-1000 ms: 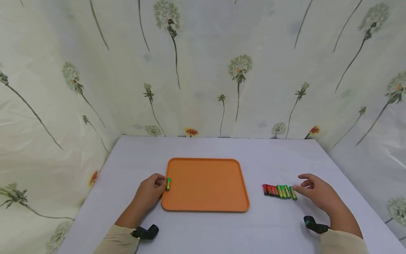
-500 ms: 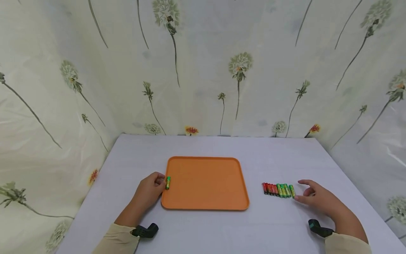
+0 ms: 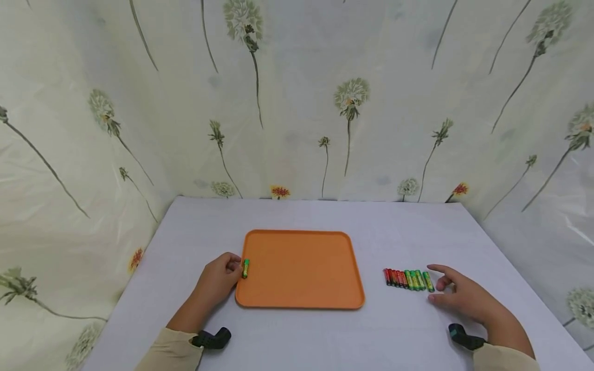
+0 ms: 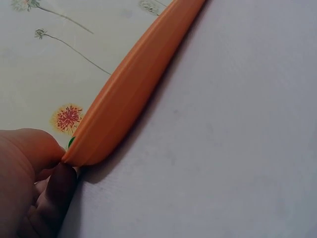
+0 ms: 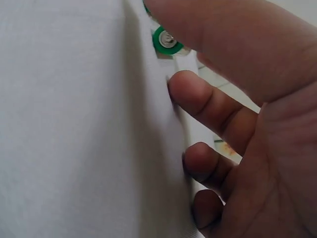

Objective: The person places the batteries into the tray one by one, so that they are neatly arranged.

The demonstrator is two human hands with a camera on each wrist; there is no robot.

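My left hand (image 3: 218, 278) pinches the left rim of an orange tray (image 3: 301, 270); in the left wrist view, thumb and fingers meet at the tray's edge (image 4: 119, 104). Just inside that rim lies a green battery (image 3: 245, 268), close to the fingertips. At the right, red batteries (image 3: 395, 277) and green batteries (image 3: 414, 280) lie side by side in a row on the table. Over the row's right end, my right hand (image 3: 471, 299) has thumb and forefinger apart, near the two ends of the last green battery (image 3: 428, 282). The right wrist view shows a green battery end (image 5: 168, 40) beside a digit.
A white cloth covers the table (image 3: 320, 337). Flower-printed sheeting (image 3: 297, 113) rises behind and along both sides. Black cameras sit on the left wrist (image 3: 212, 338) and right wrist (image 3: 465, 337).
My right hand has shifted slightly, its forefinger and thumb now spread wider around the row's right end. The left hand, tray and batteries look unmoved.
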